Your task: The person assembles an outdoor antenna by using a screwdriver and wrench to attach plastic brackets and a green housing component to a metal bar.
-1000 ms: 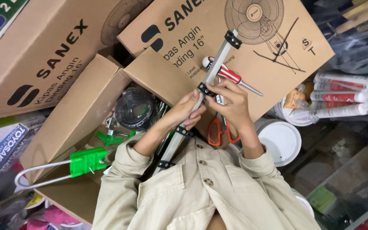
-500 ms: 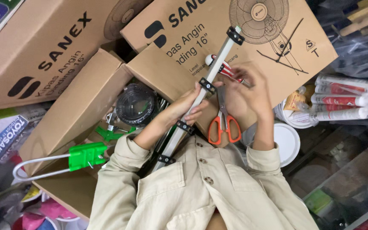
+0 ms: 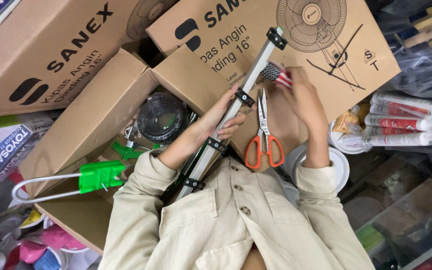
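Hands working on a grey bar
Left hand is gripping the black-clipped bar; right hand is pinching a red-striped handle; scissors lying between.

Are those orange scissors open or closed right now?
Closed. The orange-handled scissors lie flat on the cardboard box, blades together in one point, the two handle loops side by side.
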